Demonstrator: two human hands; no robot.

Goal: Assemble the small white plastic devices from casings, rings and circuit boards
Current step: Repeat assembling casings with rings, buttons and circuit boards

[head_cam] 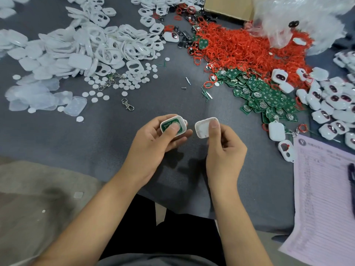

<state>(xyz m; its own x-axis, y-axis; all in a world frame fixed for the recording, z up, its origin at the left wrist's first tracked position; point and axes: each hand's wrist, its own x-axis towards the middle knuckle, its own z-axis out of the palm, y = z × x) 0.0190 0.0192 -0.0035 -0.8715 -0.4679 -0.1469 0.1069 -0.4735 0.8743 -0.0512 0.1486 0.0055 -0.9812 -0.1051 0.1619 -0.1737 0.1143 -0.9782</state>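
My left hand (153, 139) grips a white casing half (182, 123) with a green circuit board (166, 125) seated in it, thumb pressing on the board. My right hand (222, 148) pinches an empty white casing half (202, 127), its hollow side facing me, thumb inside the rim. The two halves are held apart, a small gap between them, above the grey table near its front edge.
White casing parts (92, 45) and round white discs (123, 83) are heaped at the back left. Red rings (240, 47) pile at the back right, green boards (265, 95) below them. Finished white devices (330, 110) lie at far right beside a printed sheet (322, 198). A metal clasp (127, 104) lies mid-table.
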